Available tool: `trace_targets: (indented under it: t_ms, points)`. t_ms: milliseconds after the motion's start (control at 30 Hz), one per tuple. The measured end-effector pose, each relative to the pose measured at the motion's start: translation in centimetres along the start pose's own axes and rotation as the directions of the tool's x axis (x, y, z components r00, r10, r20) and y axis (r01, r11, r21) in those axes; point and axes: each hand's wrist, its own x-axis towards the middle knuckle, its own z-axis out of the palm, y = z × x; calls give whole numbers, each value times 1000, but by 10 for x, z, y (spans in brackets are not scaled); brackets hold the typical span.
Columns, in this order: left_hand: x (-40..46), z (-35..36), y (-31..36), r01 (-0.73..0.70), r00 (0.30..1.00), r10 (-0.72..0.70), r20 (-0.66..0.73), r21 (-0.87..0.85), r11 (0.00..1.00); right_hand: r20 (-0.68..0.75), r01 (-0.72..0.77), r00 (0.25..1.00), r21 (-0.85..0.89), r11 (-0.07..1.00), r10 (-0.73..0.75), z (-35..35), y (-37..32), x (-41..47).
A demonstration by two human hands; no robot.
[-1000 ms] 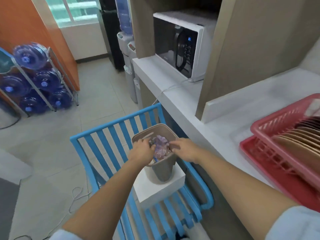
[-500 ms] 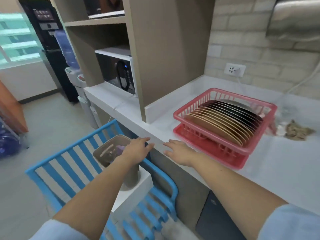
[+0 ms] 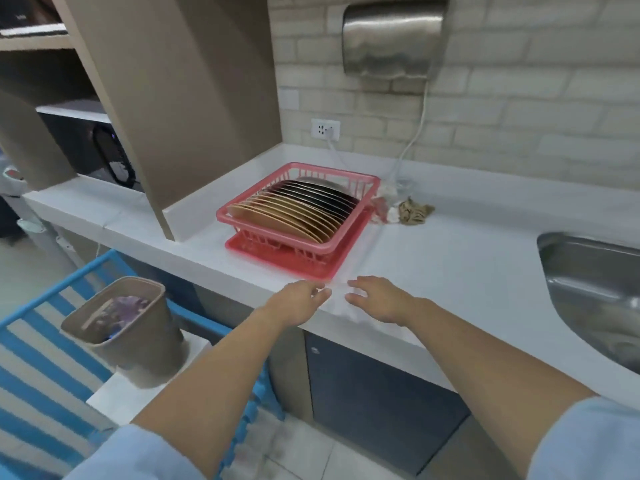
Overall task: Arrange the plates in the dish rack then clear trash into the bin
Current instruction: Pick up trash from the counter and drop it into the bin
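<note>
Plates [image 3: 294, 211] fill the pink dish rack [image 3: 349, 230], standing on edge in one tight row, tan ones at the front, dark ones behind, a grey one at the very back. Rack is slatted plastic, sits on a matching pink drip tray [image 3: 325, 270], both on the white counter [image 3: 450, 258] just right of the beige cabinet panel [image 3: 180, 109]. Steel sink [image 3: 595, 292] is set in the counter at far right, well apart from the rack. Steel wall dispenser [image 3: 393, 36] hangs on the brick wall above, cord running down to the counter. Microwave [image 3: 86, 147] sits in the shelf nook at left, partly hidden by the panel. Blue slatted chair [image 3: 45, 344] stands below the counter edge at left, with the tan bin [image 3: 131, 337] on a white box on its seat; bin is upright, open, purple and mixed wrappers inside. Trash pile [image 3: 403, 209] lies on the counter just beside the rack's right back corner: crumpled brown paper, clear plastic, bits of red and white. Left hand [image 3: 298, 301] and right hand [image 3: 377, 297] are both palm down over the counter's front edge, near the tray's front corner, fingers loosely spread, holding nothing, fingertips close to each other but not touching. Light blue sleeves [image 3: 585, 445] are pushed up.
</note>
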Motion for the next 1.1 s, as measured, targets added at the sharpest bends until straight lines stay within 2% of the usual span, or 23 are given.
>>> trace_targets:
  t_ms: [233,467,567,700,933,1100]
  points:
    - [37,22,90,-119,993,119,-17,20,993,-115,-114,987,-32,993,110,-52,81,-22]
    - [116,20,131,-136,985,137,-103,23,990,-221,-159,962,24,987,160,-91,134,14]
    - [156,24,140,-135,986,139,-93,46,990,-233,-171,955,79,982,185,-100,153,37]
    - [204,24,160,-157,974,166,-157,68,985,-263,-181,943,105,978,203,-124,178,68]
    - [281,27,193,-235,945,291,-151,308,922,-321,-208,918,110,972,233,-147,224,122]
    - [318,42,206,-177,955,261,-140,436,882,-333,-208,912,123,970,238,-150,251,148]
